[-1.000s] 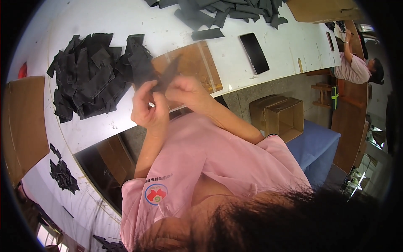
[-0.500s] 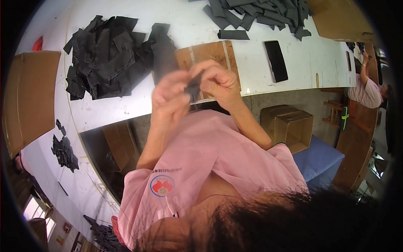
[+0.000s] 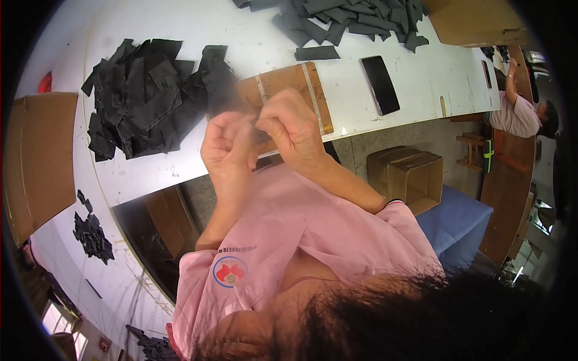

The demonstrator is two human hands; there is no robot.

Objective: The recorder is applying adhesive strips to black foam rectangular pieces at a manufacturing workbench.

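Sweeping from the left edge: a flat brown cardboard sheet (image 3: 36,162) lies matte and plain on the white table (image 3: 253,36), with a small scatter of black scraps (image 3: 91,231) just below it. Next comes the big pile of black fabric pieces (image 3: 141,99), soft-looking, matte, cut in rough strips and rectangles, heaped loosely and overlapping at all angles.

Now to the middle, where the hands meet, raised above the table's near edge. The left hand (image 3: 226,147) is curled, fingers bent inward toward the palm, pinching something against the other hand. The right hand (image 3: 289,126) is closed too, knuckles up, fingertips pressed together right beside the left hand's. A blurred black fabric piece (image 3: 226,99) rises from between them toward the pile; how much of it each hand holds cannot be told. Behind the hands lies a wooden board (image 3: 304,87), smooth, tan, with pale strips across it, set at the table's edge.

Further right, a dark grey heap of fabric strips (image 3: 349,18) at the far side, one loose strip nearer, then a black smartphone (image 3: 380,84) lying flat on bare white tabletop with open surface around it. Below the table's edge stands an open cardboard box (image 3: 412,174) on the floor. At the far right, another person in pink (image 3: 518,111) leans at the table.
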